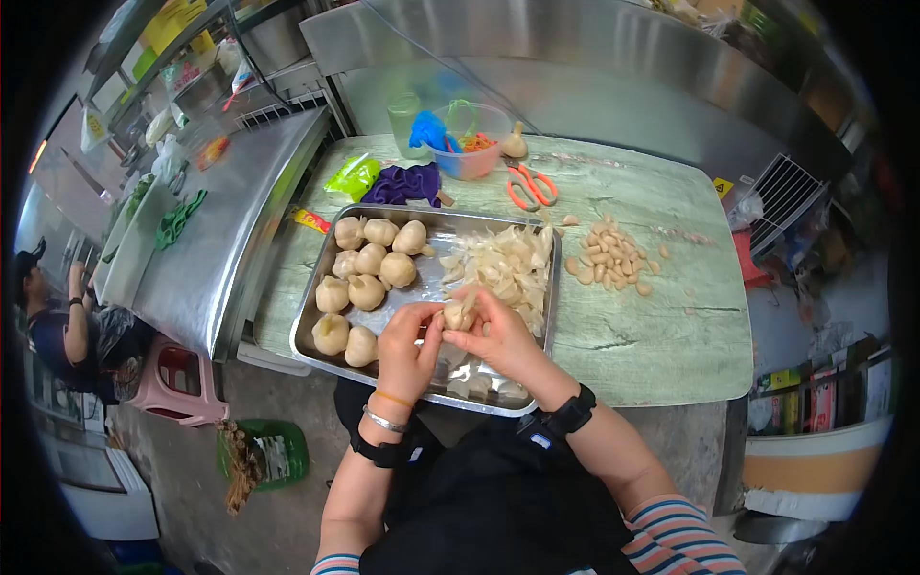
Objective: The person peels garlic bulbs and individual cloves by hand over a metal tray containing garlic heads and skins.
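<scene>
Between my two hands I hold a garlic bulb, over the front of a metal tray. My left hand pinches it from the left with thumb and fingers. From the right, my right hand grips the same bulb, fingers at its top and thumb below. Whole garlic bulbs fill the left part of the tray. Papery garlic skins are heaped in its right part, with more scraps near the front rim. Loose garlic cloves lie in a pile on the table, right of the tray.
Behind the tray are orange-handled scissors, a clear plastic bowl, a single garlic bulb, a purple cloth and a green packet. A steel counter adjoins at left. Another person sits beyond it.
</scene>
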Demonstrator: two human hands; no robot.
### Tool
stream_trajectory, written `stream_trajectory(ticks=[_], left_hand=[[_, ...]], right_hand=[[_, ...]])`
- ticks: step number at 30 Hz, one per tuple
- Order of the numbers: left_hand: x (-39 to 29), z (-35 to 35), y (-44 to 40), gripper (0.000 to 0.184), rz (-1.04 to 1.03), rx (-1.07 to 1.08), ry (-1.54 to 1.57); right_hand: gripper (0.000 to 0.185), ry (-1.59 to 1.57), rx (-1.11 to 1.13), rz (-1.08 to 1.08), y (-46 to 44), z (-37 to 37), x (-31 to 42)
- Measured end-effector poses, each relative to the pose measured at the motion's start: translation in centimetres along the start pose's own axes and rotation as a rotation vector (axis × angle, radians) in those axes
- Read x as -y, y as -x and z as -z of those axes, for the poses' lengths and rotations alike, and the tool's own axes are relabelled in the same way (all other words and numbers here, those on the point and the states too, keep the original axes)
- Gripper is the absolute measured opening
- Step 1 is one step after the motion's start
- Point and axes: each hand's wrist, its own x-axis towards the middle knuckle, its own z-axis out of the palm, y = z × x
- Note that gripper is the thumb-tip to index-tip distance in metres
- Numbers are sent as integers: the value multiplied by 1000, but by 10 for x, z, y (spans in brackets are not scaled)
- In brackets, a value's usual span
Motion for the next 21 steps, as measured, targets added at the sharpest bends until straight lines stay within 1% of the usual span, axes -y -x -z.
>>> stream_trajectory(ticks=[1,3,4,6,7,9,10,11,12,13,14,15,16,18,19,20,21], left_hand=[[4,-2,1,12,-1,1,4],[15,-7,5,13,312,14,308],[19,-7,6,13,310,13,310],[23,-8,7,16,539,-7,806],[22,-8,6,16,540,-10,809],[21,-4,3,19,634,-52,1135],[24,-2,3,19,636,-59,1132],[28,0,3,19,653,-31,1194],[29,1,3,18,671,0,1258],[28,1,4,18,672,-1,1259],[25,0,4,18,667,-44,1225],[22,-1,3,19,659,-87,1189],[21,-2,2,19,656,-86,1189],[20,-2,4,26,530,-193,1113],[20,-1,5,26,529,-195,1112],[21,-1,7,28,526,-147,1055],[22,-3,8,29,522,-99,1000]], right_hand=[[52,-182,91,-38,-1,1,-2],[49,-209,94,-22,1,1,-2],[46,-241,99,-6,0,0,-1],[44,-239,108,-14,1,3,6],[42,-239,118,-24,1,4,8],[42,-198,93,6,0,1,0],[43,-160,63,40,-1,-1,-3],[43,-162,69,39,-1,-2,-5],[43,-77,25,19,-1,-3,-2],[43,11,-21,-1,1,-2,1],[43,12,-23,-2,3,-1,7],[43,195,-26,-32,5,0,14],[43,376,-28,-61,6,0,18],[41,423,-59,-67,8,-5,17],[38,472,-90,-78,8,-6,16],[38,473,-89,-79,7,-6,14],[34,272,-163,19,5,-4,12]])
